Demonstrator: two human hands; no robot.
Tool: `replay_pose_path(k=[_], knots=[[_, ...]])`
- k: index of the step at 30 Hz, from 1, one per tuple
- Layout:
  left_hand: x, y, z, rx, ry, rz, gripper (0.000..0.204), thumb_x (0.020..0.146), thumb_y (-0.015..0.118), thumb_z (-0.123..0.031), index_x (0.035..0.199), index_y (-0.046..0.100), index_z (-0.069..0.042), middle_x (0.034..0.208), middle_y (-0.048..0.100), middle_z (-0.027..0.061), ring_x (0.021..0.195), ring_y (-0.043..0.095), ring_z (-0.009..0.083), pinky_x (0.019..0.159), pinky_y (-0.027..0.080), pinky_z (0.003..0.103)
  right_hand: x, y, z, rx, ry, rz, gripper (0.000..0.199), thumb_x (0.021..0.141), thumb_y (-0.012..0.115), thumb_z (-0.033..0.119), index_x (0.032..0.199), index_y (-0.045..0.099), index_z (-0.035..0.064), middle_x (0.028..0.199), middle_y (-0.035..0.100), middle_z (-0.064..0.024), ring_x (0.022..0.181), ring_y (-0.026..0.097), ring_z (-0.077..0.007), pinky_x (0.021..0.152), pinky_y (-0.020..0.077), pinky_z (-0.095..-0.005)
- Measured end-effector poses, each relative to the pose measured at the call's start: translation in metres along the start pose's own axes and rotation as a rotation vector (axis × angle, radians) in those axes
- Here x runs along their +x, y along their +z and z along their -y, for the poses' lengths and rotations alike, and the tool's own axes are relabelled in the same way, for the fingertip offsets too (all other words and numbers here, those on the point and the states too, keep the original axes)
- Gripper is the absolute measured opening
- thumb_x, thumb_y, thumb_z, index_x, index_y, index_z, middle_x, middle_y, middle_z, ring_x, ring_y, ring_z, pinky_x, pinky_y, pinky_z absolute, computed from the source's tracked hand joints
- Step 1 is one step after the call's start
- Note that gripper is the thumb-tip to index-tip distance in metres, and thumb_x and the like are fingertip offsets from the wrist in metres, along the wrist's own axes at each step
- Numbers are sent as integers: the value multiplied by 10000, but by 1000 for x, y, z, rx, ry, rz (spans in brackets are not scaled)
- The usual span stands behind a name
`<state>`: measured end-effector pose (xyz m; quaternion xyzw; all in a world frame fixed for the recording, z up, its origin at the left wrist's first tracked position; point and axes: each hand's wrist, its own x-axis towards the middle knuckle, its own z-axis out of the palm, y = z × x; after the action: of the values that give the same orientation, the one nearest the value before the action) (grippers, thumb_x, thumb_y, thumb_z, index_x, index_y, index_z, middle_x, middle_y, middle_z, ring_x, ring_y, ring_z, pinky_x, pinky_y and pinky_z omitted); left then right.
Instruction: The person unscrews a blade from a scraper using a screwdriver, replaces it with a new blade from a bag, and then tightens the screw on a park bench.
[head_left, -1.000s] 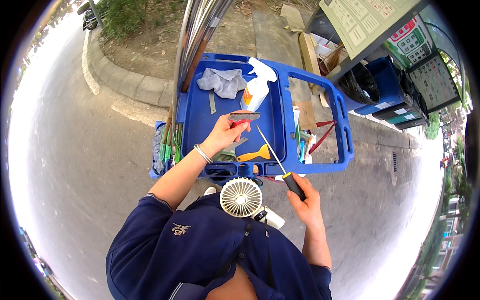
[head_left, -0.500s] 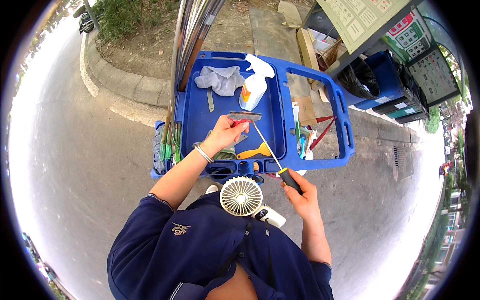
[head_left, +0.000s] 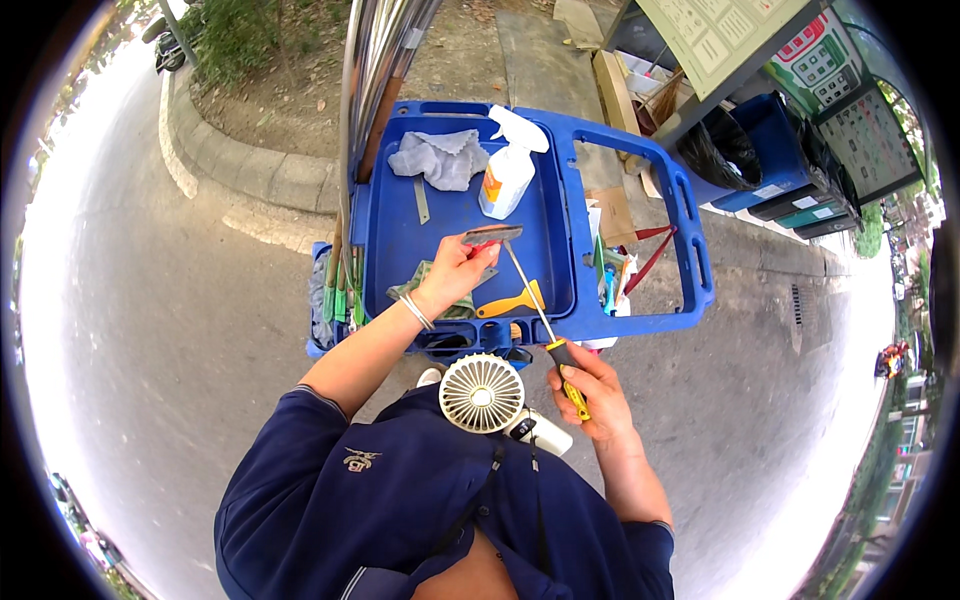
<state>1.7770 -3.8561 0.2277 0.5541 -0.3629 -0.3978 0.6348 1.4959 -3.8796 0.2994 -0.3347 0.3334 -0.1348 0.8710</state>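
Over the blue cart tray point(head_left: 400, 235), my left hand point(head_left: 452, 275) is closed on a red-handled scraper point(head_left: 492, 236) with a wide metal blade. My right hand point(head_left: 605, 397) grips the black and yellow handle of a screwdriver point(head_left: 530, 295). Its shaft slants up to the left, and the tip meets the right end of the scraper; whether it sits in a screw is too small to tell. Below the scraper lies a yellow putty knife point(head_left: 508, 301). Beyond my hands are a white spray bottle point(head_left: 507, 182), a grey cloth point(head_left: 440, 160) and a thin metal strip point(head_left: 421, 200).
A round white fan point(head_left: 482, 393) hangs at my chest, close to the tray's near edge. Long poles point(head_left: 385, 80) stand at the cart's left. On its right is an open frame point(head_left: 690, 235) with cleaning items inside. Bins point(head_left: 765, 160) stand at the far right.
The screwdriver handle has turned in my right hand, showing more yellow. That hand has shifted slightly left and down, and the shaft is a little steeper. The scraper stays almost in place.
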Motion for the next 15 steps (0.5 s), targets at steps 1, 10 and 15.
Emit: replay_pose_path(k=[1,10,15], knots=[[1,-1,6,-2,23,2,281,945,594,-84,1218,615,-23,772,557,-51,583,405,13,503,335,182,-1,1,5,-52,1,-25,433,921,554,70,1349,489,45,820,566,-97,510,456,-105,379,292,-228],[8,2,15,53,12,8,224,937,597,-53,1152,635,-4,749,537,-64,633,405,16,547,349,189,2,-2,11,-1152,-565,-196,474,867,613,43,1330,519,6,861,630,-54,607,565,-107,568,445,-217],[6,4,1,-39,-12,-33,127,940,606,-96,1008,663,-5,727,562,-45,574,411,14,494,320,194,4,-5,14,-758,-330,-125,477,897,593,63,1360,485,25,850,617,-89,541,523,-136,470,405,-245]])
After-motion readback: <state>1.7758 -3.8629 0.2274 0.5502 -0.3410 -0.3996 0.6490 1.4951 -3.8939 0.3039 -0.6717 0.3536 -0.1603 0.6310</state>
